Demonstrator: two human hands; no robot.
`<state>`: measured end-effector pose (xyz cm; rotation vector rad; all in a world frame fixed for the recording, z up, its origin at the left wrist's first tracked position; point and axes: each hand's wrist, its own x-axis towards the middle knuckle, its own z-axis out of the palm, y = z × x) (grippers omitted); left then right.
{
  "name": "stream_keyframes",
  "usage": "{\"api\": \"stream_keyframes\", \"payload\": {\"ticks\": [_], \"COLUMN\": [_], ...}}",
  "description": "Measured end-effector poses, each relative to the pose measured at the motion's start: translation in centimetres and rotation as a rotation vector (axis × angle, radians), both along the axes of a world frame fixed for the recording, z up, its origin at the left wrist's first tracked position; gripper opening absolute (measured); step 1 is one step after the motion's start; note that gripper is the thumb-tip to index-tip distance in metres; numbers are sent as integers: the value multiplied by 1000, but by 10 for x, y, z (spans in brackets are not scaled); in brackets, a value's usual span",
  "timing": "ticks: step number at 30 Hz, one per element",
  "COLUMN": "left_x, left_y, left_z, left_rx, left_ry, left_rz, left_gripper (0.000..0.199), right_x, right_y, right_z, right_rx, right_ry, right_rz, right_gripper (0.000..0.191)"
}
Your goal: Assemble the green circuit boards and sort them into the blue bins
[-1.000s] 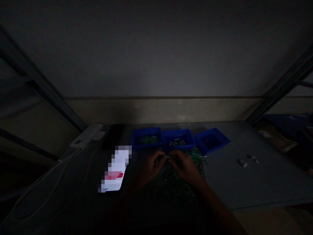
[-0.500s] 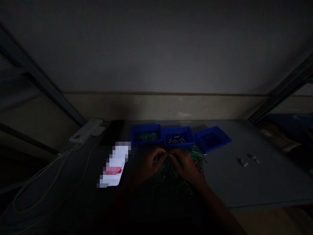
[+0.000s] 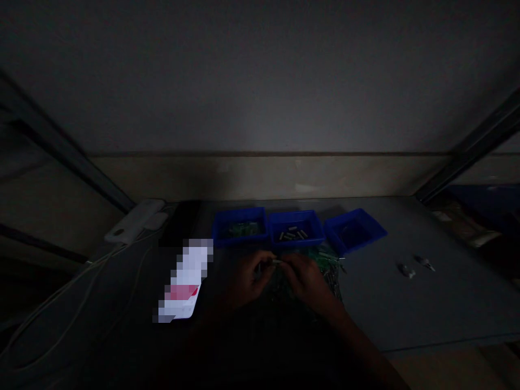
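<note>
My left hand (image 3: 252, 275) and my right hand (image 3: 303, 275) meet in front of the middle bin, fingertips pinched together. Between them is a small pale cylindrical piece (image 3: 277, 261), gripped from both sides; its exact kind is too dark to tell. Under and beside my right hand lies a pile of green and metallic small parts (image 3: 331, 265). The middle blue bin (image 3: 297, 240) holds several short silvery cylinders (image 3: 293, 234). In the left blue bin (image 3: 240, 242) are greenish pieces (image 3: 245, 228). The right blue bin (image 3: 357, 246) stands slightly turned, its inside dark.
A lit phone (image 3: 184, 281) lies left of my hands, with a dark flat object (image 3: 180, 222) behind it. A white power strip (image 3: 134, 221) and loose cables (image 3: 60, 290) are at the far left. Two small items (image 3: 406, 270) sit on the grey table (image 3: 439, 309) at right.
The view has shifted slightly. My hands stay together, and the pale piece between my fingertips shows more plainly, now lying sideways.
</note>
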<state>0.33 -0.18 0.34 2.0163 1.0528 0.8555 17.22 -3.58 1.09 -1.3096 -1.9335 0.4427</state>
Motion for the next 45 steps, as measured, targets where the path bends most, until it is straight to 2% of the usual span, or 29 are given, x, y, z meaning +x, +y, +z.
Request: {"api": "stream_keyframes", "payload": {"ticks": [11, 19, 22, 25, 29, 36, 40, 43, 45], "left_x": [-1, 0, 0, 0, -2, -2, -1, -1, -1], "left_y": [2, -1, 0, 1, 2, -1, 0, 1, 2], "left_z": [-2, -3, 0, 0, -3, -1, 4, 3, 1], "left_rx": [-23, -10, -16, -29, -54, 6, -25, -34, -36], "left_ry": [44, 14, 20, 21, 35, -4, 9, -1, -8], "left_rz": [57, 37, 50, 59, 29, 6, 30, 35, 26], "left_gripper": [18, 21, 19, 19, 20, 19, 18, 19, 19], "right_x": [0, 1, 1, 0, -2, -2, -2, -3, -4], "right_y": [-2, -2, -2, -3, -3, -1, -1, -2, -3], "right_z": [2, 3, 2, 2, 1, -2, -2, -2, -1], "right_rx": [30, -11, 11, 39, 67, 61, 53, 54, 61], "right_ry": [27, -25, 1, 24, 26, -10, -14, 12, 24], "right_rz": [7, -3, 1, 11, 27, -33, -24, 0, 15], "right_gripper": [13, 20, 16, 21, 12, 18, 16, 19, 15]}}
